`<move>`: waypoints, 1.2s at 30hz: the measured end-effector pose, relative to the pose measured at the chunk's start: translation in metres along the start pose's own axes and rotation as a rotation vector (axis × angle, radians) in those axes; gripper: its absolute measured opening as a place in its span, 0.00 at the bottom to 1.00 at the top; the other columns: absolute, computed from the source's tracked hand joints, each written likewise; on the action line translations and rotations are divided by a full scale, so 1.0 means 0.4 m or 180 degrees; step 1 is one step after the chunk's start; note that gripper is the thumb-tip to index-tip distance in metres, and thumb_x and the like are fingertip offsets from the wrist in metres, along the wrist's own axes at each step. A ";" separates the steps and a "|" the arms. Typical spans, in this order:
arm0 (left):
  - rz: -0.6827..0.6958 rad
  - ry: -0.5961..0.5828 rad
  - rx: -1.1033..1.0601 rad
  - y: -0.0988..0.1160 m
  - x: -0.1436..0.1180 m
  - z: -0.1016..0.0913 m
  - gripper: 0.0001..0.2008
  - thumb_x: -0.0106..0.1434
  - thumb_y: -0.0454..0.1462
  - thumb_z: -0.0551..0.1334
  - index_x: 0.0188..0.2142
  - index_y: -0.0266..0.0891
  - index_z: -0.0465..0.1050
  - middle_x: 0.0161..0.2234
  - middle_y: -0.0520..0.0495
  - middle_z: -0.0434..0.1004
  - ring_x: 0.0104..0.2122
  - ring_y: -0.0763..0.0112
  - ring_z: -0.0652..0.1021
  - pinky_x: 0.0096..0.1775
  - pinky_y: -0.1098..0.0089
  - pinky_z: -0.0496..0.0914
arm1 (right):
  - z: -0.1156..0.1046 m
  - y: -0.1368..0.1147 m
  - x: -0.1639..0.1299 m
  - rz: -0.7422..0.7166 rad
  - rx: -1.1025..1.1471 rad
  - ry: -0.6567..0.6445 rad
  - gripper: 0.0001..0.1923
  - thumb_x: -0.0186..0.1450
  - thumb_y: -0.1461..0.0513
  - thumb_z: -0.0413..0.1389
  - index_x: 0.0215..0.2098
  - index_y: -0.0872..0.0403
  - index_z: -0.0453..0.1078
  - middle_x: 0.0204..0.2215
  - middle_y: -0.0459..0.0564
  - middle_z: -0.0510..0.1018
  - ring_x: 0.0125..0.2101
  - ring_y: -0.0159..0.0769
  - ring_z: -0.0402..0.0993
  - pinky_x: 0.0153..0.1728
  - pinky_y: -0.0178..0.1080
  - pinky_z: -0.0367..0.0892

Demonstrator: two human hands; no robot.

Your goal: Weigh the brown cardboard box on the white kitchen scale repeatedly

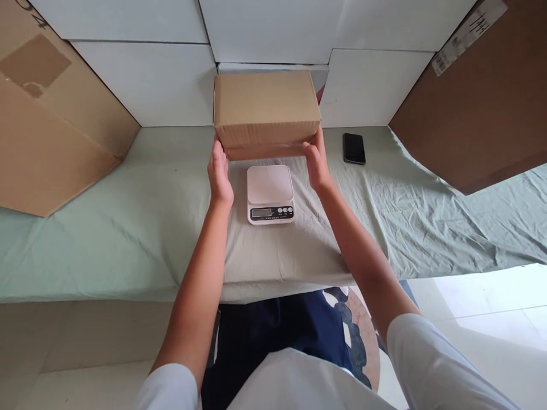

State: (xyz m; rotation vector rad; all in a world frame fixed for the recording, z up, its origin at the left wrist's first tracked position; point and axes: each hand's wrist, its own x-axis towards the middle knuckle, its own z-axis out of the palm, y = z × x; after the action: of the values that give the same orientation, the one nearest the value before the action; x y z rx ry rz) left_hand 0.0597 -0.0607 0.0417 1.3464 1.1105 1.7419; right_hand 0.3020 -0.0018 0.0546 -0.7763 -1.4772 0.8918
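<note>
Both of my hands grip a brown cardboard box point(265, 105) from its two sides, near the lower front corners. My left hand point(220, 173) is closed on the left end, and my right hand point(316, 159) on the right end, its thumb along the front. Just in front of the box, between my forearms, a white digital kitchen scale point(270, 191) lies on the cloth. Nothing sits on its plate, and its display looks blank. The fingers under and behind the box are hidden. Whether the box touches the cloth I cannot tell.
A black phone point(354, 148) lies right of the box on the pale green cloth point(171, 228). Large cardboard boxes stand at the left point(55, 125) and right point(482, 108). White tiles point(149, 80) form the back wall, with a light-coloured object point(273, 67) behind the held box.
</note>
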 end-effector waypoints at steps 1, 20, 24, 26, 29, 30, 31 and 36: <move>0.0010 -0.0007 0.0018 0.013 -0.028 -0.005 0.44 0.67 0.68 0.46 0.73 0.49 0.59 0.76 0.51 0.55 0.78 0.59 0.51 0.75 0.62 0.50 | -0.004 -0.020 -0.028 -0.0104 0.0026 -0.0101 0.37 0.63 0.38 0.54 0.67 0.35 0.60 0.72 0.39 0.63 0.77 0.48 0.48 0.79 0.58 0.45; -0.0085 0.0133 0.0137 -0.007 -0.263 -0.022 0.40 0.69 0.65 0.48 0.73 0.52 0.60 0.76 0.50 0.56 0.77 0.59 0.53 0.76 0.58 0.52 | -0.005 -0.002 -0.257 0.0254 0.0200 -0.0057 0.43 0.61 0.39 0.55 0.71 0.33 0.51 0.72 0.42 0.61 0.73 0.50 0.55 0.76 0.57 0.53; -0.0176 0.0177 0.0340 -0.005 -0.272 -0.021 0.43 0.67 0.67 0.46 0.73 0.51 0.59 0.76 0.49 0.58 0.77 0.58 0.54 0.75 0.58 0.53 | -0.002 -0.003 -0.263 0.0306 0.0280 0.0004 0.43 0.60 0.41 0.57 0.71 0.34 0.51 0.72 0.42 0.61 0.72 0.51 0.56 0.76 0.57 0.54; -0.0168 0.0184 0.0292 -0.006 -0.274 -0.021 0.42 0.68 0.67 0.46 0.73 0.50 0.60 0.75 0.49 0.59 0.77 0.58 0.54 0.75 0.59 0.54 | 0.000 -0.001 -0.266 0.0352 0.0324 0.0044 0.43 0.60 0.42 0.57 0.71 0.34 0.52 0.72 0.42 0.61 0.72 0.51 0.56 0.76 0.58 0.54; -0.0124 0.0183 0.0079 -0.011 -0.273 -0.022 0.40 0.69 0.64 0.50 0.72 0.48 0.62 0.75 0.47 0.59 0.76 0.58 0.56 0.75 0.59 0.54 | 0.002 0.001 -0.268 0.0439 0.0346 0.0077 0.42 0.60 0.42 0.57 0.70 0.34 0.53 0.71 0.42 0.62 0.70 0.52 0.58 0.75 0.58 0.55; -0.0114 0.0192 0.0024 -0.014 -0.273 -0.023 0.40 0.69 0.64 0.50 0.72 0.47 0.63 0.75 0.46 0.59 0.76 0.57 0.56 0.75 0.59 0.54 | 0.002 0.001 -0.269 0.0450 0.0340 0.0081 0.42 0.60 0.42 0.56 0.70 0.35 0.53 0.71 0.43 0.62 0.70 0.52 0.58 0.75 0.59 0.55; -0.0113 0.0203 -0.0008 -0.017 -0.272 -0.024 0.40 0.69 0.64 0.51 0.71 0.46 0.63 0.75 0.46 0.59 0.76 0.57 0.57 0.75 0.58 0.54 | 0.002 0.000 -0.269 0.0447 0.0337 0.0088 0.42 0.60 0.42 0.56 0.70 0.36 0.53 0.71 0.43 0.62 0.69 0.53 0.58 0.75 0.59 0.55; -0.0114 0.0234 0.0072 -0.023 -0.271 -0.025 0.41 0.69 0.65 0.50 0.72 0.46 0.62 0.75 0.46 0.60 0.76 0.59 0.58 0.74 0.60 0.56 | 0.003 -0.004 -0.269 0.0445 0.0394 0.0108 0.41 0.60 0.42 0.57 0.69 0.37 0.55 0.71 0.44 0.63 0.69 0.54 0.58 0.75 0.60 0.55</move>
State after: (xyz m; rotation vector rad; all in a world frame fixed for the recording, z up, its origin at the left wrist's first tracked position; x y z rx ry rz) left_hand 0.0770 -0.1543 -0.0118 1.2774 1.1908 1.7702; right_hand 0.3109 -0.0963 0.0037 -0.8061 -1.3370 1.0603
